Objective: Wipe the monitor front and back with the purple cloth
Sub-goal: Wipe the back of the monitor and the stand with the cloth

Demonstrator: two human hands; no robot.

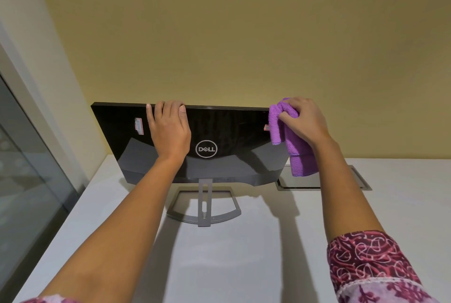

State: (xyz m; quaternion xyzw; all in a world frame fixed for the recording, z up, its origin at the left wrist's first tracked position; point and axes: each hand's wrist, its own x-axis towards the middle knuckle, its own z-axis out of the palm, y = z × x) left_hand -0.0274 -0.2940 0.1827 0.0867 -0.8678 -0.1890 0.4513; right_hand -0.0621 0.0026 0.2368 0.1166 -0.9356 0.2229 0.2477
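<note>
A black Dell monitor [219, 132] stands on a white desk with its glossy back and silver logo towards me, and its screen side is hidden. My left hand [169, 127] grips the monitor's top edge left of centre, fingers curled over it. My right hand [302, 119] holds the bunched purple cloth [290, 137] against the upper right corner of the back. Part of the cloth hangs down past the monitor's right edge.
The monitor's grey stand [204, 207] rests on the white desk [231, 254]. A rectangular cable cut-out [358, 178] sits in the desk at the right. A yellow wall rises close behind, and a glass panel [26, 168] borders the left side.
</note>
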